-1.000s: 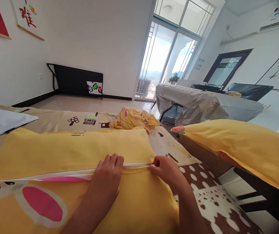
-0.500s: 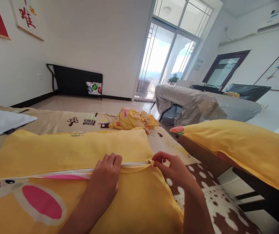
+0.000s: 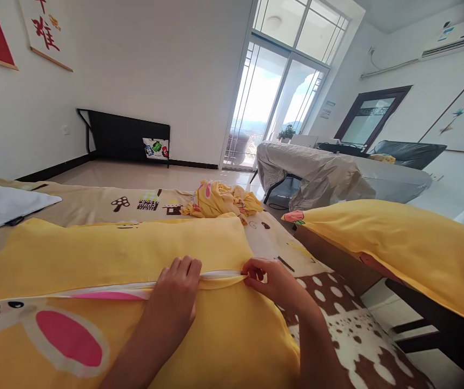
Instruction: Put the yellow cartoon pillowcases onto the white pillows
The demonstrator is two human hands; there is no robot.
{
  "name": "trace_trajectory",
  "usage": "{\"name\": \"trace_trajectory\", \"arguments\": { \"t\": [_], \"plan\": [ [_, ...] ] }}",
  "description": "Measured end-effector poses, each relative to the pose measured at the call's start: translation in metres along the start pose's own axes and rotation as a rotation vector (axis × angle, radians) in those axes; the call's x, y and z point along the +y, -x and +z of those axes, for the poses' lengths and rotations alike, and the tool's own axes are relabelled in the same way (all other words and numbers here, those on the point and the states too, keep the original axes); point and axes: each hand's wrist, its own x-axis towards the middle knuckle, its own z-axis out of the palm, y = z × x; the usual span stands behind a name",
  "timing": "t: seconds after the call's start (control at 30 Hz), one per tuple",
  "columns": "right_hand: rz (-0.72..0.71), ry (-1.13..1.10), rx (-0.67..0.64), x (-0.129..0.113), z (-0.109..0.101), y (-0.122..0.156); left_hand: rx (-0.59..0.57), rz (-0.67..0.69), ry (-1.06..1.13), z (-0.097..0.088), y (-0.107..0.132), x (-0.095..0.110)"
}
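Yellow cartoon-print pillowcase (image 3: 106, 254) lying across the bed (image 3: 357, 329), nearest the camera, with a white zipper seam (image 3: 219, 275) running along its near side. Left hand (image 3: 175, 297) pressed flat on the case just left of the seam's closed stretch, fingers spread, gripping nothing. Right hand (image 3: 272, 281) pinched together at the seam's right end, probably on the zipper pull, though too small to be sure.

Left of the left hand, seam gaping open, with white and pink fabric showing through. Beyond the pillowcase, a crumpled yellow cloth (image 3: 224, 199); to its right, a second yellow pillow (image 3: 398, 248) overhanging the bed's edge; to its far left, a white pillow (image 3: 5, 205).

Risks: loose fabric caught in the zipper teeth if the pull travels while the seam lies slack; pull slipping out of so light a pinch; case bunching under the flat hand.

Writing: red brush characters on the wall pictures (image 3: 45, 27) above the pillowcase, cropped and not legible; small print on the bed sheet beside the mushroom motif, unreadable.
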Motion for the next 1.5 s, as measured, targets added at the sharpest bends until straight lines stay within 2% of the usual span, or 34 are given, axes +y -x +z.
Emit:
{"name": "trace_trajectory", "arguments": {
  "t": [0.13, 0.27, 0.53, 0.73, 0.87, 1.1, 1.3, 1.5],
  "plan": [
    [-0.041, -0.064, -0.032, 0.006, -0.002, -0.001, -0.013, -0.005, -0.004, -0.002, -0.002, 0.002],
    [-0.073, -0.157, -0.04, 0.013, -0.007, -0.003, -0.084, -0.042, -0.022, -0.006, -0.002, 0.005],
    [-0.092, -0.175, -0.093, 0.008, -0.005, -0.007, -0.178, -0.052, -0.041, -0.009, -0.004, 0.006],
    [-0.069, -0.146, -0.022, 0.012, -0.001, -0.006, -0.101, -0.031, 0.008, -0.009, -0.002, 0.005],
    [-0.068, -0.125, -0.055, 0.013, 0.0, -0.005, -0.023, 0.069, 0.066, -0.008, 0.001, 0.006],
    [-0.091, -0.084, -0.041, 0.012, 0.002, -0.007, -0.049, 0.092, -0.011, -0.002, -0.003, 0.003],
    [-0.096, -0.096, -0.101, 0.021, 0.004, -0.008, 0.003, 0.111, -0.121, 0.005, -0.005, -0.002],
    [-0.075, 0.049, -0.087, 0.013, 0.0, 0.0, -0.01, 0.103, -0.1, 0.003, -0.004, -0.003]
  ]
}}
